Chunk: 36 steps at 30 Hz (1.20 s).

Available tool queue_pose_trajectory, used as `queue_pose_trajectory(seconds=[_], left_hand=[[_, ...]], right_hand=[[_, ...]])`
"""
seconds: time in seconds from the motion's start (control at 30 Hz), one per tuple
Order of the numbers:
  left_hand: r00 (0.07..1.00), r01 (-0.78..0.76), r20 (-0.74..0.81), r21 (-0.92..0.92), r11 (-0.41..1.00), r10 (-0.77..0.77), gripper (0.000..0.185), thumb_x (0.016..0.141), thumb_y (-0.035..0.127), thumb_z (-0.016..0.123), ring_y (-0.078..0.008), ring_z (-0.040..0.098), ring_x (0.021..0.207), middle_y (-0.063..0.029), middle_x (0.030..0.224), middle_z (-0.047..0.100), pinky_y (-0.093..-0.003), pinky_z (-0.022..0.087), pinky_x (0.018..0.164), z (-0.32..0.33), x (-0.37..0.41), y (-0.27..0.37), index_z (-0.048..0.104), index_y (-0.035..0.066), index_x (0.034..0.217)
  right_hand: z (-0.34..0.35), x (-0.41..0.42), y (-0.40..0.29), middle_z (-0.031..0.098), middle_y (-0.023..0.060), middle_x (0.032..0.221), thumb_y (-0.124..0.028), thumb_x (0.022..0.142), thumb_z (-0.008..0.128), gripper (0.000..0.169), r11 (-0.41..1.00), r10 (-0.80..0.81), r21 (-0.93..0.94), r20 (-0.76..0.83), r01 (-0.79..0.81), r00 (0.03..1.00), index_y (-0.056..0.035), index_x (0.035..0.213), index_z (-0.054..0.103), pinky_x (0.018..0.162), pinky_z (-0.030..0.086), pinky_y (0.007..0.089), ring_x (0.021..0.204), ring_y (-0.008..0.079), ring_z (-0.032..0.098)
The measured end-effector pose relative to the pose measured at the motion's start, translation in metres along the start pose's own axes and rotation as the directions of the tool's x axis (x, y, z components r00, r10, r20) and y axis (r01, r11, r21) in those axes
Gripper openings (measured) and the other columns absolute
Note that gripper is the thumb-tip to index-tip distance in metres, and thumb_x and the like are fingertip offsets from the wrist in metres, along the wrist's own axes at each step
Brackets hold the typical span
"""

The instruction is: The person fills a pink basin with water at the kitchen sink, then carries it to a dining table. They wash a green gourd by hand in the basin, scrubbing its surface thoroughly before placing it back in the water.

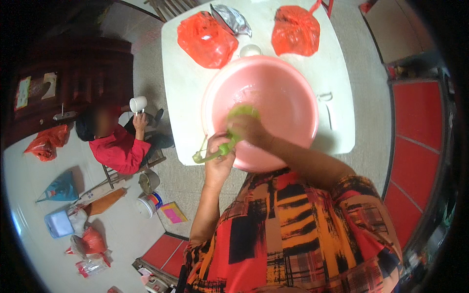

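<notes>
My left hand (219, 150) grips a green vegetable (224, 148) near its long, curved stem, over the near-left rim of a pink plastic basin (300, 124). My right hand (251, 129) is closed around the vegetable farther along and is blurred. Beyond its fingers shows a yellow-green part, also blurred, above the basin's interior. Both hands hide much of the vegetable, so its exact kind is unclear. The basin stands on a white table (183, 121).
Red plastic bags (207, 40) (296, 33), a silver pouch (232, 20) and a white bowl (250, 50) sit behind the basin. A white-handled tool (328, 110) lies to the right. At left, a seated person (121, 146) holds a white mug (138, 104). Buckets (149, 182) stand on the floor.
</notes>
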<state>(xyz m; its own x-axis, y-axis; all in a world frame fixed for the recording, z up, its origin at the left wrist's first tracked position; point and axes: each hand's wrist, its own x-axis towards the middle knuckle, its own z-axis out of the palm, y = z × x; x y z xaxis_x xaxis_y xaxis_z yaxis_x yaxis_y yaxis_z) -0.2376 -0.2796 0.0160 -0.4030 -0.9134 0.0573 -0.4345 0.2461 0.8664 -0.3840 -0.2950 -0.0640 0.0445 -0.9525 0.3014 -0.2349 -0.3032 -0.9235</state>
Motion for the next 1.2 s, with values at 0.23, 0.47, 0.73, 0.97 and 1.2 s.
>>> queue_pose_trajectory(seconds=[0.23,0.47,0.73,0.97,1.2], left_hand=[[0.999,0.024,0.044,0.139,0.990,-0.030,0.029,0.071,-0.001,0.066,-0.0240,0.054,0.103,-0.0130,0.115,0.050,-0.0302,0.049,0.078,-0.003,-0.027,-0.010,0.055,0.013,0.094],[0.725,0.554,-0.028,-0.571,0.606,-0.688,0.018,0.083,0.006,0.058,-0.0239,0.064,0.084,-0.0098,0.102,0.059,-0.0302,0.055,0.072,-0.012,-0.030,-0.027,0.055,0.006,0.101],[0.752,0.485,0.035,-0.706,0.516,-0.659,0.013,0.084,0.009,0.057,-0.0187,0.060,0.091,-0.0072,0.098,0.060,-0.0307,0.053,0.075,-0.012,-0.039,-0.033,0.055,0.006,0.096],[0.802,0.417,0.081,-0.786,0.456,-0.592,0.010,0.085,0.009,0.055,-0.0151,0.057,0.091,-0.0040,0.101,0.057,-0.0275,0.050,0.074,-0.011,-0.040,-0.034,0.057,0.011,0.095],[0.902,0.287,0.015,-0.769,0.572,-0.431,0.016,0.084,0.013,0.058,-0.0142,0.055,0.087,-0.0061,0.113,0.053,-0.0259,0.048,0.073,0.000,-0.038,-0.038,0.056,0.007,0.099]], right_hand=[[0.005,-0.001,0.076,0.062,0.0077,0.100,-0.019,0.081,0.052,0.021,0.952,-0.069,-0.302,-0.037,0.054,0.997,-0.0095,0.097,0.063,0.089,0.042,0.0335,0.097,0.0226,0.057],[-0.002,-0.017,0.106,0.062,0.0087,0.105,-0.027,0.087,0.047,0.031,0.878,0.451,0.147,0.062,-0.455,0.890,-0.0078,0.106,0.061,0.087,0.042,0.0323,0.098,0.0213,0.057],[-0.011,-0.002,0.095,0.061,0.0083,0.101,-0.030,0.086,0.049,0.036,0.515,0.736,0.525,0.133,-0.678,0.663,-0.0016,0.105,0.061,0.082,0.045,0.0305,0.092,0.0176,0.057],[-0.016,0.005,0.071,0.060,0.0087,0.103,-0.031,0.090,0.045,0.038,0.276,0.742,0.756,0.225,-0.593,0.632,-0.0016,0.113,0.055,0.083,0.045,0.0307,0.095,0.0198,0.057],[-0.007,0.003,0.037,0.054,0.0118,0.113,-0.029,0.092,0.038,0.038,0.154,0.493,0.945,0.179,-0.288,0.851,-0.0028,0.119,0.047,0.084,0.048,0.0417,0.102,0.0250,0.053]])
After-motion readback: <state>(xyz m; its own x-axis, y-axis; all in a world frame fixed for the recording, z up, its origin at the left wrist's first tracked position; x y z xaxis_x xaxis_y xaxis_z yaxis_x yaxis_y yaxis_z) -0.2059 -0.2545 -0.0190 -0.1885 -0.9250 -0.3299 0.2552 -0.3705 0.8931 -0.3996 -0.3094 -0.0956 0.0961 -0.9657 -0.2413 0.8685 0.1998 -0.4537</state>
